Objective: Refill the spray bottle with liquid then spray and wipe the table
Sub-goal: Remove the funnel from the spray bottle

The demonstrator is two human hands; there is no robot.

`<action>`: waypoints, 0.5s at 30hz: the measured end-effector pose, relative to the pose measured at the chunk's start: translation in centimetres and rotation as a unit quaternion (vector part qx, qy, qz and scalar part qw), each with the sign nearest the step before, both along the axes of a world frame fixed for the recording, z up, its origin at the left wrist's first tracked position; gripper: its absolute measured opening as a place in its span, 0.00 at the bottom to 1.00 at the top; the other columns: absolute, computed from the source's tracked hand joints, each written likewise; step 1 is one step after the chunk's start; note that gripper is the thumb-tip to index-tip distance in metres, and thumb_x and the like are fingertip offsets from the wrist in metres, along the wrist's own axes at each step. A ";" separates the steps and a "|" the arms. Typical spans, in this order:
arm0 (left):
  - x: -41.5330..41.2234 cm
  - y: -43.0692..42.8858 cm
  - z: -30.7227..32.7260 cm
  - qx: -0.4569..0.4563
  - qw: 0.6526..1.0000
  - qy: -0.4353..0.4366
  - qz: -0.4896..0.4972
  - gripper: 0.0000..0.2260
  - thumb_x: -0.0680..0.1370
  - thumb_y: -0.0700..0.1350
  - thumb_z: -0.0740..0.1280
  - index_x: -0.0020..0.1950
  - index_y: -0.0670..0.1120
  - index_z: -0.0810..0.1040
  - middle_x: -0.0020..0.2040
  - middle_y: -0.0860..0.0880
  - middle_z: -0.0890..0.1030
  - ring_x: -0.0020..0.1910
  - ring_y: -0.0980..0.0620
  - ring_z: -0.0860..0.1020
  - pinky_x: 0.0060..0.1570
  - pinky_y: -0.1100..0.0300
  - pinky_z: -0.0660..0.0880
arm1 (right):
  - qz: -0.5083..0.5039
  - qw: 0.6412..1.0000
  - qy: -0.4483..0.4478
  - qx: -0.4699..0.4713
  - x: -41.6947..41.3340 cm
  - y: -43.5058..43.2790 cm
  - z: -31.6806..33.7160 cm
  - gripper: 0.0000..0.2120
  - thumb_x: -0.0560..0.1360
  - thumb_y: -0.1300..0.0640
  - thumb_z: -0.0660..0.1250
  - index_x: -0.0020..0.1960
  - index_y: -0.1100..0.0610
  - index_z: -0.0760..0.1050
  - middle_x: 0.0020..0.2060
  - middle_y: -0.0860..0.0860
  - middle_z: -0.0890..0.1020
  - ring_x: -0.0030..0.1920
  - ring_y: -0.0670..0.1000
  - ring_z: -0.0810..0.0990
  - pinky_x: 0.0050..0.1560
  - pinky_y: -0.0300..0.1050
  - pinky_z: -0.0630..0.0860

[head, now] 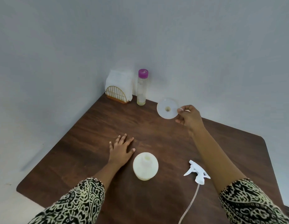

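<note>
The right hand (189, 118) has its grip pinched on the rim of a white funnel (167, 110), held in the air beyond and right of the open spray bottle (145, 166). The left hand (122, 148) lies flat, grip released, just left of that bottle on the dark wood surface (92, 126). The trigger head (197, 172) lies to the bottle's right; a purple-capped bottle (142, 88) and napkin holder (118, 93) stand far beyond it, against pale grey walls (205, 46)

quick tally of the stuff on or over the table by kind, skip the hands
bottles: 2, spray bottle and purple-capped bottle
funnels: 1, funnel pinched by the right hand
spray heads: 1, spray head lying loose
napkin holders: 1, napkin holder
total: 5
</note>
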State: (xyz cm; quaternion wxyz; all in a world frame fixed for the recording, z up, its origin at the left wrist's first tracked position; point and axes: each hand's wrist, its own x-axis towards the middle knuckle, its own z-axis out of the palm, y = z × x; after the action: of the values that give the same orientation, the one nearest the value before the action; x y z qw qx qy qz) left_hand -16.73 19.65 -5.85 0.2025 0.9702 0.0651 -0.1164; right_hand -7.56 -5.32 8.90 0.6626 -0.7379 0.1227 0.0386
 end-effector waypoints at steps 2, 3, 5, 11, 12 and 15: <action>-0.5 -0.1 -0.9 0.041 0.999 -0.023 -0.010 0.26 0.78 0.64 0.48 0.76 0.62 0.53 0.79 0.53 0.50 0.78 0.49 0.45 0.72 0.41 0.43 | -0.004 0.992 -0.062 -0.109 1.4 0.0 -1.9 0.04 0.76 0.59 0.68 0.44 0.57 0.73 0.42 0.53 0.82 0.39 0.49 0.80 0.37 0.35 0.78; -0.7 -0.2 -1.3 0.056 0.998 -0.037 -0.011 0.28 0.76 0.66 0.42 0.76 0.63 0.52 0.79 0.53 0.50 0.78 0.49 0.46 0.72 0.41 0.43 | 0.002 0.982 -0.091 -0.165 2.1 0.1 -2.7 0.04 0.75 0.59 0.68 0.43 0.57 0.73 0.43 0.51 0.83 0.40 0.48 0.81 0.39 0.34 0.77; -0.8 -0.3 -1.8 0.073 0.996 -0.057 -0.011 0.30 0.74 0.65 0.38 0.76 0.62 0.52 0.79 0.53 0.51 0.78 0.49 0.47 0.72 0.42 0.44 | 0.016 0.960 -0.139 -0.243 3.5 0.4 -4.4 0.05 0.74 0.61 0.69 0.41 0.56 0.73 0.45 0.47 0.83 0.44 0.46 0.82 0.48 0.37 0.75; -0.6 -0.4 -2.5 0.071 0.994 -0.086 0.000 0.28 0.76 0.64 0.42 0.76 0.61 0.57 0.78 0.52 0.56 0.78 0.48 0.50 0.73 0.43 0.45 | 0.056 0.899 -0.238 -0.362 8.0 0.7 -9.0 0.09 0.72 0.68 0.65 0.51 0.61 0.79 0.47 0.52 0.84 0.48 0.53 0.82 0.54 0.46 0.76; -0.5 -0.3 -2.7 0.070 0.994 -0.088 0.001 0.28 0.76 0.64 0.43 0.76 0.62 0.57 0.78 0.52 0.56 0.78 0.48 0.50 0.73 0.43 0.45 | 0.068 0.884 -0.258 -0.383 8.7 0.6 -9.8 0.09 0.72 0.69 0.65 0.50 0.62 0.78 0.49 0.53 0.83 0.47 0.54 0.82 0.52 0.49 0.78; -0.3 -0.4 -3.1 0.076 0.992 -0.097 0.003 0.27 0.76 0.64 0.45 0.75 0.62 0.58 0.78 0.52 0.58 0.77 0.48 0.52 0.72 0.42 0.47 | 0.095 0.839 -0.284 -0.454 10.3 0.0 -12.0 0.08 0.73 0.67 0.64 0.50 0.63 0.79 0.53 0.54 0.83 0.47 0.58 0.82 0.44 0.48 0.77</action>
State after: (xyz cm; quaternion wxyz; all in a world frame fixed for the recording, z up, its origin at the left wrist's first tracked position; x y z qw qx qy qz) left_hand -17.04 19.30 -8.96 0.1343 0.9892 0.0564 -0.0164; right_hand 2.76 -5.28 -3.13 0.2524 -0.9427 -0.1375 -0.1697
